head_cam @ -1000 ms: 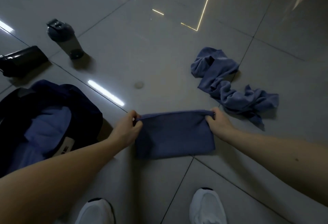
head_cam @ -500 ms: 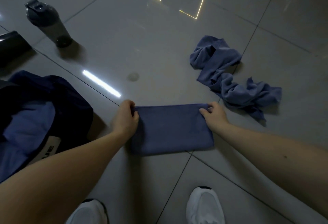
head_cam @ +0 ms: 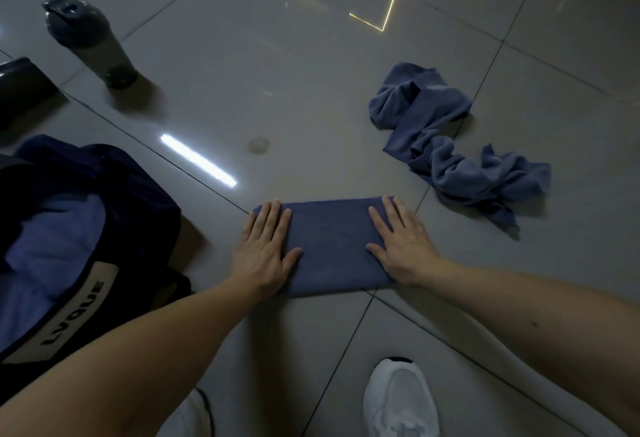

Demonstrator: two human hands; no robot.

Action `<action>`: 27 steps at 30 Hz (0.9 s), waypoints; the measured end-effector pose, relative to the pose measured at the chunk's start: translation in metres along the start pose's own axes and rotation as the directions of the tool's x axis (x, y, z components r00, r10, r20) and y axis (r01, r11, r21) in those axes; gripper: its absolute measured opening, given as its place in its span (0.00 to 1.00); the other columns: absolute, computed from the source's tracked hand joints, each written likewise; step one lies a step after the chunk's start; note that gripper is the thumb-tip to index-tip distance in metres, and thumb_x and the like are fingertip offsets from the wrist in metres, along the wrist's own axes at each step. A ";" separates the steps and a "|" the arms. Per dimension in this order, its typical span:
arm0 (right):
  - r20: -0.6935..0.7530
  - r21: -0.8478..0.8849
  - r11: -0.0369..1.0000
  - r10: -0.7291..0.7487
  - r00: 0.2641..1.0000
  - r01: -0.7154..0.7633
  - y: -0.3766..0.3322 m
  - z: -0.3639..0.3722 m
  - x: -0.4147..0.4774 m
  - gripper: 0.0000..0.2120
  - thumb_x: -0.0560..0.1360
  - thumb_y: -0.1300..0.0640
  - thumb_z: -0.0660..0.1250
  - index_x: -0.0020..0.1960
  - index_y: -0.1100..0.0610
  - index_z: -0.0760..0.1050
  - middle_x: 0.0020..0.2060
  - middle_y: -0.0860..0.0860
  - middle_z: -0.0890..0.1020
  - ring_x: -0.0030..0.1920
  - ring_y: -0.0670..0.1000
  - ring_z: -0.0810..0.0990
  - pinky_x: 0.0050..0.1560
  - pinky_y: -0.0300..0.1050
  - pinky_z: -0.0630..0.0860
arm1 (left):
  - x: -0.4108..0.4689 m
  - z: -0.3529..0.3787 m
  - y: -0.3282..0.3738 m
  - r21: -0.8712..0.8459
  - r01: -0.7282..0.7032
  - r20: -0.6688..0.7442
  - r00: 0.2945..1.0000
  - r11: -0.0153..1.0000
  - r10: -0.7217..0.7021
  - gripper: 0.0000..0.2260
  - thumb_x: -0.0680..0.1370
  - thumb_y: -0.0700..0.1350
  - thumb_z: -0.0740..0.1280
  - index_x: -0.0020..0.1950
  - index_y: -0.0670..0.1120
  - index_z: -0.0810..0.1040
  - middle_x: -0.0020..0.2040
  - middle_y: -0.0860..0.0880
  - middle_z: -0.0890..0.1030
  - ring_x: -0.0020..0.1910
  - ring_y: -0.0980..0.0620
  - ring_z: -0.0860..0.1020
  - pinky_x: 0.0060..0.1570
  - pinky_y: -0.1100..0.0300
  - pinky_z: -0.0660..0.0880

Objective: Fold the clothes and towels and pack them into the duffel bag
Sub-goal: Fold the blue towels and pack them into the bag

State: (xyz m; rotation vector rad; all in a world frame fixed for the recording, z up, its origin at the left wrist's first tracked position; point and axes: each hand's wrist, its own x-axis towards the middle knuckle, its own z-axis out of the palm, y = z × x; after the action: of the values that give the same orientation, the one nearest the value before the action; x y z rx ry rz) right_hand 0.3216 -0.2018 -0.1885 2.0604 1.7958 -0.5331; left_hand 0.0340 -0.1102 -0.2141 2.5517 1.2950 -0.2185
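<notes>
Now we see the folded towel flat on the tiled floor, just ahead of our white shoe. Left hand and right hand press its two ends, fingers straight and spread, gripping nothing. Crumpled towel lies near, to the right. Open duffel bag sits left with blue cloth inside; a bottle stands beyond.

Blue towels on the floor: two, one folded towel and one crumpled towel. Duffel bag: one, containing blue fabric, piece count indeterminable. Lidded bottle: one. Black object, left edge: one. White shoes: two, left shoe and right shoe.
</notes>
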 end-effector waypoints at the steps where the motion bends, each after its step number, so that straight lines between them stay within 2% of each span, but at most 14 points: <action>1: 0.022 -0.010 1.000 -0.001 1.000 0.001 0.000 -0.001 0.000 0.37 0.81 0.33 0.43 0.81 0.50 0.33 0.79 0.54 0.32 0.79 0.56 0.31 0.79 0.56 0.41 | 0.000 0.003 -0.002 0.022 -0.011 -0.005 1.000 1.000 0.011 0.37 0.79 0.67 0.41 0.82 0.48 0.44 0.82 0.46 0.42 0.80 0.48 0.38 0.78 0.48 0.39; 3: 0.055 -0.023 1.000 -0.002 0.999 0.003 -0.001 -0.004 0.000 0.37 0.82 0.34 0.45 0.81 0.50 0.32 0.79 0.54 0.31 0.79 0.57 0.31 0.79 0.57 0.40 | 0.000 0.006 -0.005 0.044 -0.019 -0.018 1.000 0.999 0.020 0.37 0.79 0.67 0.43 0.82 0.47 0.46 0.82 0.45 0.44 0.81 0.47 0.40 0.78 0.46 0.43; 5: 0.042 0.003 1.000 -0.006 0.999 0.006 -0.001 -0.008 0.004 0.36 0.83 0.37 0.47 0.82 0.51 0.35 0.80 0.54 0.34 0.80 0.56 0.34 0.79 0.57 0.42 | 0.000 0.005 -0.004 0.046 -0.022 -0.024 0.999 0.999 0.023 0.37 0.79 0.67 0.42 0.82 0.46 0.45 0.82 0.44 0.44 0.81 0.47 0.41 0.78 0.46 0.42; 8: -0.028 0.123 0.992 0.010 1.000 -0.006 0.004 -0.017 0.013 0.32 0.84 0.46 0.53 0.82 0.54 0.44 0.82 0.53 0.46 0.81 0.56 0.44 0.79 0.54 0.50 | 0.000 -0.009 0.008 0.065 -0.010 -0.016 1.000 0.998 0.011 0.35 0.80 0.64 0.44 0.82 0.46 0.42 0.82 0.44 0.41 0.80 0.47 0.39 0.77 0.46 0.35; 10: -0.075 0.187 0.982 0.027 0.997 -0.012 0.009 -0.025 0.020 0.30 0.83 0.52 0.59 0.81 0.56 0.52 0.79 0.53 0.56 0.78 0.57 0.54 0.76 0.53 0.57 | -0.001 -0.019 0.028 0.063 -0.048 -0.061 0.997 0.997 0.052 0.33 0.81 0.57 0.54 0.82 0.46 0.50 0.82 0.43 0.47 0.81 0.45 0.44 0.77 0.45 0.36; 13: -0.106 0.237 0.971 0.060 0.993 -0.033 0.013 -0.037 0.031 0.26 0.81 0.56 0.64 0.77 0.57 0.62 0.72 0.55 0.67 0.71 0.59 0.63 0.70 0.54 0.65 | 0.000 -0.028 0.072 -0.013 -0.234 -0.082 0.969 0.972 0.233 0.26 0.78 0.51 0.64 0.76 0.48 0.67 0.78 0.43 0.61 0.75 0.41 0.60 0.76 0.44 0.49; 15: -0.080 0.204 0.977 0.079 0.994 -0.062 0.018 -0.041 0.037 0.22 0.80 0.53 0.66 0.73 0.56 0.68 0.67 0.56 0.71 0.68 0.60 0.65 0.68 0.54 0.67 | 0.003 -0.024 0.104 -0.039 -0.394 -0.083 0.917 0.918 0.390 0.18 0.75 0.51 0.68 0.64 0.49 0.77 0.65 0.45 0.74 0.62 0.41 0.72 0.63 0.47 0.65; 17: -0.045 0.183 0.979 0.097 0.994 -0.087 0.022 -0.041 0.041 0.17 0.79 0.51 0.68 0.66 0.55 0.74 0.61 0.56 0.73 0.65 0.61 0.67 0.65 0.54 0.68 | 0.008 -0.019 0.130 -0.022 -0.510 -0.061 0.859 0.860 0.508 0.12 0.72 0.52 0.70 0.52 0.49 0.82 0.51 0.47 0.78 0.49 0.43 0.76 0.47 0.51 0.70; 19: -0.057 0.195 0.975 0.116 0.992 -0.103 0.028 -0.041 0.038 0.08 0.77 0.51 0.70 0.52 0.54 0.76 0.51 0.56 0.74 0.60 0.62 0.70 0.59 0.51 0.70 | 0.010 -0.011 0.148 -0.005 -0.538 0.009 0.843 0.843 0.538 0.12 0.72 0.53 0.71 0.52 0.48 0.82 0.50 0.47 0.78 0.48 0.44 0.75 0.44 0.52 0.70; 21: -0.059 0.235 0.965 0.131 0.990 -0.114 0.033 -0.040 0.032 0.09 0.75 0.53 0.70 0.42 0.53 0.70 0.44 0.54 0.71 0.55 0.62 0.72 0.52 0.49 0.69 | 0.009 -0.002 0.158 -0.001 -0.536 0.034 0.844 0.844 0.535 0.15 0.74 0.53 0.70 0.56 0.47 0.80 0.55 0.46 0.78 0.52 0.43 0.74 0.46 0.51 0.70; 24: 0.022 0.398 0.900 0.186 0.982 -0.180 0.041 -0.043 0.022 0.08 0.72 0.58 0.69 0.41 0.54 0.70 0.41 0.54 0.77 0.47 0.59 0.75 0.42 0.47 0.70 | 0.005 0.002 0.169 0.036 -0.506 0.081 0.861 0.862 0.503 0.18 0.73 0.57 0.71 0.56 0.47 0.79 0.54 0.46 0.77 0.51 0.44 0.75 0.46 0.51 0.70; 27: 0.142 0.598 0.757 0.224 0.964 -0.264 0.048 -0.046 0.017 0.10 0.70 0.58 0.72 0.44 0.56 0.71 0.39 0.53 0.77 0.42 0.56 0.76 0.38 0.47 0.72 | -0.001 0.005 0.176 0.048 -0.479 0.061 0.878 0.877 0.476 0.15 0.77 0.53 0.66 0.59 0.45 0.75 0.57 0.45 0.75 0.53 0.43 0.73 0.48 0.51 0.68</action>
State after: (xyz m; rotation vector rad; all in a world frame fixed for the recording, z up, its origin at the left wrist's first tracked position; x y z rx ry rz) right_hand 0.3739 -0.1709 -0.1556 2.6062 1.3839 -1.2161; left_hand 0.1755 -0.2114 -0.1882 2.8008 0.6104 -0.2156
